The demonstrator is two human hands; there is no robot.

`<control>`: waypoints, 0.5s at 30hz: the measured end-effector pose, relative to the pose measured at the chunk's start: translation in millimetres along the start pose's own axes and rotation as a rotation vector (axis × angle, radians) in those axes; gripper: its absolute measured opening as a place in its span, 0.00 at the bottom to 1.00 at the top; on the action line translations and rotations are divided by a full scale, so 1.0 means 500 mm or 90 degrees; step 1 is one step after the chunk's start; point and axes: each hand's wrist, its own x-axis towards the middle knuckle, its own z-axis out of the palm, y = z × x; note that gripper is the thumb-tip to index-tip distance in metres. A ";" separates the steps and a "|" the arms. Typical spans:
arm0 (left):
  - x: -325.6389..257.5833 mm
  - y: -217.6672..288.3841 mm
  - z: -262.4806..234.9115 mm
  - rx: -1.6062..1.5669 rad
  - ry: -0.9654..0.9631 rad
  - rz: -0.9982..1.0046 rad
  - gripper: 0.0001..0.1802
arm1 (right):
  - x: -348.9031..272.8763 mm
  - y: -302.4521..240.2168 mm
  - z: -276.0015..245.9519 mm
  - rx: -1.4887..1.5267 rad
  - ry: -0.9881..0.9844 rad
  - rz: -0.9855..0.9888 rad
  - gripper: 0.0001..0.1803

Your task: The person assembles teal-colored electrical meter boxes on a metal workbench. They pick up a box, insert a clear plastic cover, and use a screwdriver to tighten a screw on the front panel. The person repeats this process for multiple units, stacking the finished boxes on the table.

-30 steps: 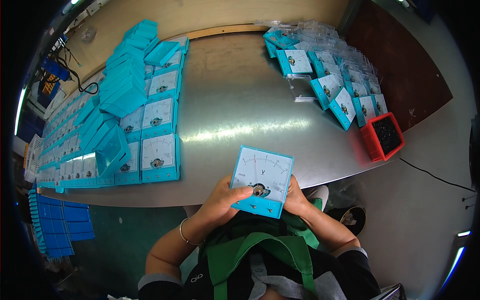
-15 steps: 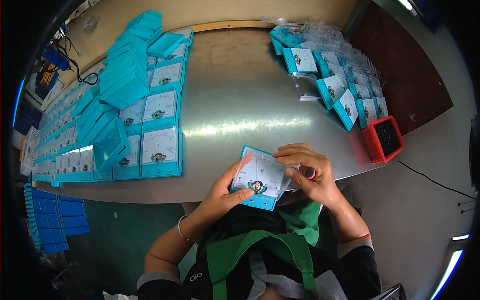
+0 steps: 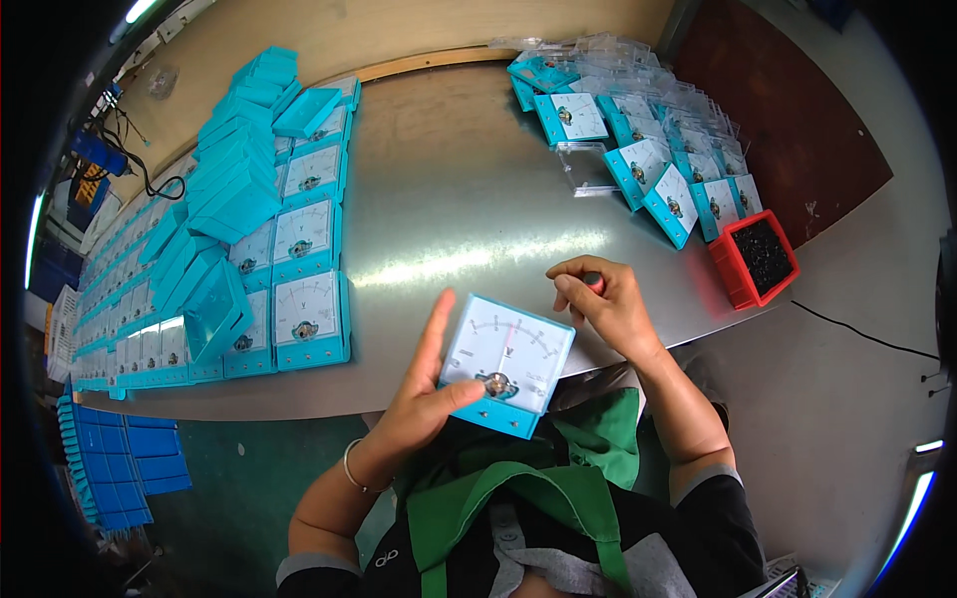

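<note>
My left hand (image 3: 414,404) holds a teal-and-white voltmeter (image 3: 508,364) near the table's front edge, its thumb over the lower dial and its fingers along the left side. The meter is tilted, its white dial facing up and its teal strip with screws toward me. A clear cover over the dial is hard to make out. To the right of the meter, my right hand (image 3: 613,309) is apart from it. Its curled fingers hold a red-and-black tool handle (image 3: 595,283); the rest of the tool is hidden.
Rows of similar meters (image 3: 307,311) stand at the left, with stacked teal housings (image 3: 234,194) on top. More meters (image 3: 638,169) and clear covers (image 3: 638,65) lie at the far right. A red box (image 3: 738,274) of small black parts stands near the right edge.
My right hand has come off the meter and moved up, away from it. A clear cover showed at the meter's right side before. The left hand's fingers have straightened, and the meter is slightly lower.
</note>
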 end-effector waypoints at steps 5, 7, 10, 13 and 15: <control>0.060 -0.023 -0.031 0.031 0.005 0.092 0.49 | -0.057 -0.015 0.016 0.134 -0.228 0.048 0.18; 0.067 -0.023 -0.023 0.208 0.035 0.125 0.50 | -0.059 -0.009 0.037 0.117 -0.118 0.062 0.15; 0.058 -0.022 -0.037 0.323 0.096 0.126 0.59 | -0.050 -0.072 0.028 -0.296 -0.022 -0.141 0.15; 0.075 -0.044 -0.028 0.234 0.060 0.226 0.65 | -0.029 -0.082 0.072 -0.454 -0.038 -0.391 0.15; 0.073 -0.026 -0.026 0.072 0.073 0.170 0.67 | -0.013 -0.084 0.105 -0.494 -0.080 -0.484 0.14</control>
